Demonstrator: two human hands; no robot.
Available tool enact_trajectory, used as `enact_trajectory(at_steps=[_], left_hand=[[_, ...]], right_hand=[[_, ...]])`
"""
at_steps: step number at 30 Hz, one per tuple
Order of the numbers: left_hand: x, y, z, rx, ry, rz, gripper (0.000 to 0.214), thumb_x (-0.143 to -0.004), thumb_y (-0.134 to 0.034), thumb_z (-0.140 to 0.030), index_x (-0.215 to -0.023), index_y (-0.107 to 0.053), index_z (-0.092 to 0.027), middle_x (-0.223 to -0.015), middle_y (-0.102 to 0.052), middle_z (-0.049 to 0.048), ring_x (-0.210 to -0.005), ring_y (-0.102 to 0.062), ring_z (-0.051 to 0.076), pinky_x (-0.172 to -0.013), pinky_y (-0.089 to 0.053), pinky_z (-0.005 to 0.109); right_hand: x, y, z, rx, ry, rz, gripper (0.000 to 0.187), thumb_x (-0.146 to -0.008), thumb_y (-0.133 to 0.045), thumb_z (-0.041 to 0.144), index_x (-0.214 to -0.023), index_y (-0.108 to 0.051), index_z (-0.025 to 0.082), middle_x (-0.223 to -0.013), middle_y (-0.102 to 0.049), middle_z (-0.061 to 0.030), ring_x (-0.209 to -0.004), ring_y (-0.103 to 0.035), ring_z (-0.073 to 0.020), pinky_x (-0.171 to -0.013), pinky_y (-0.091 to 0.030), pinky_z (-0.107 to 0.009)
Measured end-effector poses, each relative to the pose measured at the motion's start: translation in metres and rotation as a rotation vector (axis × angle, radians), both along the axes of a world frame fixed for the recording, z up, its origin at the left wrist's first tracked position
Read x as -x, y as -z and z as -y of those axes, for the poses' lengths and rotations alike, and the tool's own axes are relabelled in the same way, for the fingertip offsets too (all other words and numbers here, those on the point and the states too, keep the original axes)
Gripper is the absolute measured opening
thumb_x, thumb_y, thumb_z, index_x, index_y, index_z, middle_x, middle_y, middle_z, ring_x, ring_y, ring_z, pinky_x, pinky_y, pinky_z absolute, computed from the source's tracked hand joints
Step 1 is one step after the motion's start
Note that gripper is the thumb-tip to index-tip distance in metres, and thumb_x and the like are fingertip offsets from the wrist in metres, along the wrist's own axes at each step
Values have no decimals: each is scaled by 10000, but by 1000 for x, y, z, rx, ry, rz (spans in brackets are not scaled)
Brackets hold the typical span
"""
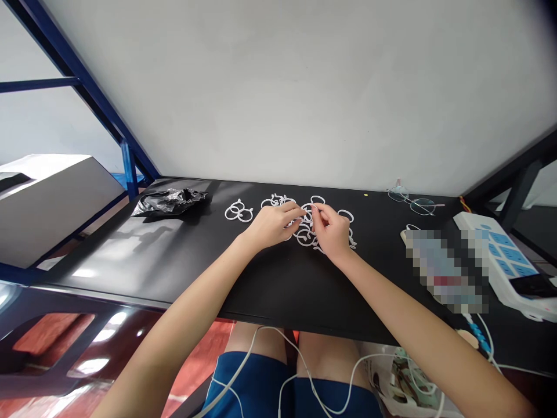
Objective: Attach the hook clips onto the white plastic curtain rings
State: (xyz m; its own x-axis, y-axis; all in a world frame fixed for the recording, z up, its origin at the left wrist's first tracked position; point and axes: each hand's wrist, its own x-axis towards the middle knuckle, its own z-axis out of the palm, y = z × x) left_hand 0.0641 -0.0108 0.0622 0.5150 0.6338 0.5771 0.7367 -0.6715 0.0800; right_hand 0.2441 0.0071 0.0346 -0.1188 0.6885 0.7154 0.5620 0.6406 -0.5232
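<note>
White curtain rings (304,237), each with a small eyelet, lie in a loose pile on the black tabletop (278,284). Over the left part of the pile is my left hand (275,223), its fingers apart and stretched toward the rings. My right hand (331,229) is closed in a pinch on a white curtain ring (307,206) at the pile's upper middle. The fingers partly hide that ring and those below. A few overlapping rings (238,210) lie apart to the left, and single rings (346,215) show beyond my right hand.
A crumpled black plastic bag (169,203) lies at the left. At the right are eyeglasses (411,200), a blurred-out phone (444,270) with a cable, and a white power strip (507,261). A pale wall (296,93) stands behind; white cables (304,363) cross my lap.
</note>
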Motion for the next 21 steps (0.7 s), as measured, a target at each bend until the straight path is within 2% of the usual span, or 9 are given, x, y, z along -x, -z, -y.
enact_trajectory(at_steps=[9,21], left_hand=[[4,6,-6,28,-7,-25,228,-917,-438,-192,-992,-653,-205,-858,-682,24,-687,-629,110,-541,-374,193],[5,3,-7,178,-72,-16,233,-863,-508,-124,-981,-683,-224,-854,-741,1,-733,-678,145,-634,-454,215]], right_hand=[[0,1,1,35,-46,-5,246,-938,-463,335,-890,-646,179,-452,-464,52,-429,-530,-123,-485,-381,-248],[3,1,3,85,-125,3,204,-923,-476,346,-841,-595,201,-456,-408,75,-416,-454,-100,-508,-381,-243]])
